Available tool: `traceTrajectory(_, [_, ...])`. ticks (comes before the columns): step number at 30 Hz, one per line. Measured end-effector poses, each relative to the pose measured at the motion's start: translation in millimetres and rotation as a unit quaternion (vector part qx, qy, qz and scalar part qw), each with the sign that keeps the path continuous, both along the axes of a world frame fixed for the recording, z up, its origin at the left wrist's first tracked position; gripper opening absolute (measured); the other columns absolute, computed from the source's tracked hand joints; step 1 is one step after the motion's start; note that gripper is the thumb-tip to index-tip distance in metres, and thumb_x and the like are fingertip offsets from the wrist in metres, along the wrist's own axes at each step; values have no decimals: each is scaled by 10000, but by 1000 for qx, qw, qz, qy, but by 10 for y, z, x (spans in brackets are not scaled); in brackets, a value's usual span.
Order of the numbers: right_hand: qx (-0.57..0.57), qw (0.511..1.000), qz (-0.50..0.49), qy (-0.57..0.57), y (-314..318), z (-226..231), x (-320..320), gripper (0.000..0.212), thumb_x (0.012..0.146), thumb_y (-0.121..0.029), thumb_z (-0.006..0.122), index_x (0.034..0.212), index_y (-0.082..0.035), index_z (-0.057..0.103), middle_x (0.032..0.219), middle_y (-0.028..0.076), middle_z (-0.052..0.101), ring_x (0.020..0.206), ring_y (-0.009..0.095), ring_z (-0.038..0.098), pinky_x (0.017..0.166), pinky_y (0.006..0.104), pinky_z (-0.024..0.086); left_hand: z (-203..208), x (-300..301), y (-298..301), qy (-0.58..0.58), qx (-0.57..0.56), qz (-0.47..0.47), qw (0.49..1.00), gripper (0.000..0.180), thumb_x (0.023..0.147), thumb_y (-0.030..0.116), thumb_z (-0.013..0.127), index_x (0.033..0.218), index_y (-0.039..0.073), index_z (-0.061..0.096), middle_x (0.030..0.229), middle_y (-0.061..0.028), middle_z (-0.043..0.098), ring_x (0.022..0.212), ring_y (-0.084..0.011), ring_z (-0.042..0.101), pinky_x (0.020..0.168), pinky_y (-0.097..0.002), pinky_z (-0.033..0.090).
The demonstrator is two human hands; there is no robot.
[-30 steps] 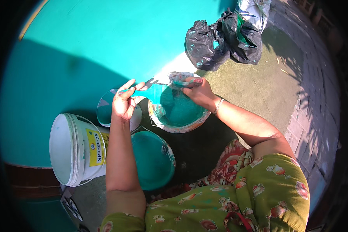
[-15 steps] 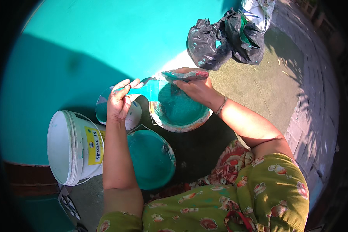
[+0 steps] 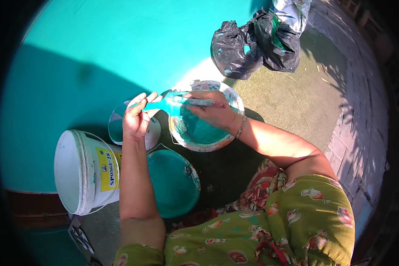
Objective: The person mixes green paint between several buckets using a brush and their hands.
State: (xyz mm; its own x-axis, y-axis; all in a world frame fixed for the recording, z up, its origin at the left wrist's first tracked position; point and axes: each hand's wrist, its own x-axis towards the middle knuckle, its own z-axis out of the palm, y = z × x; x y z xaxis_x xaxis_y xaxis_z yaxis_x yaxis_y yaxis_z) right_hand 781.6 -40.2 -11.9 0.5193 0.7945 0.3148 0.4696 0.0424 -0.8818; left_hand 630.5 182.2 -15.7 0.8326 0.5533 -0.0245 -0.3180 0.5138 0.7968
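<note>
My left hand grips a teal flat scraper by its narrow handle, its wide end pointing right. In my right hand is a paint-smeared long-handled tool with a reddish end; its working end lies against the scraper's wide end, partly merged with it, so its kind is unclear. Both tools are held over a round white bucket with a crusted rim and thick teal paint inside. Close to my left forearm stands a second bucket of teal paint.
A white bucket with a yellow label lies tilted at left. Behind my left hand is a smaller paint-streaked bucket. Black plastic bags and a white sack sit at the teal wall. Paving runs along the right.
My right hand has moved left and slightly down, bringing its tool lower across the scraper's wide end. The left hand stays nearly in place.
</note>
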Motion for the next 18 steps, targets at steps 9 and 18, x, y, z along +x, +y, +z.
traceTrajectory(9, [90, 995, -9, 29, 53, -17, 74, 215, 781, -159, 633, 971, -67, 671, 788, 109, 673, 727, 262, 642, 708, 340, 503, 28, -59, 107, -7, 2, 9, 1000, 239, 901, -35, 505, 1133, -91, 491, 1189, -372, 522, 1134, -486, 533, 913, -552, 509])
traceTrajectory(18, [-53, 992, -81, 81, -159, -193, 373, 293, 767, -227, 630, 996, -46, 660, 843, 156, 680, 800, 260, 672, 734, 371, 514, -138, -211, 450, -133, -27, -93, 986, 106, 876, -36, 555, 973, -13, 590, 1211, -302, 538, 1205, -466, 487, 936, -549, 498])
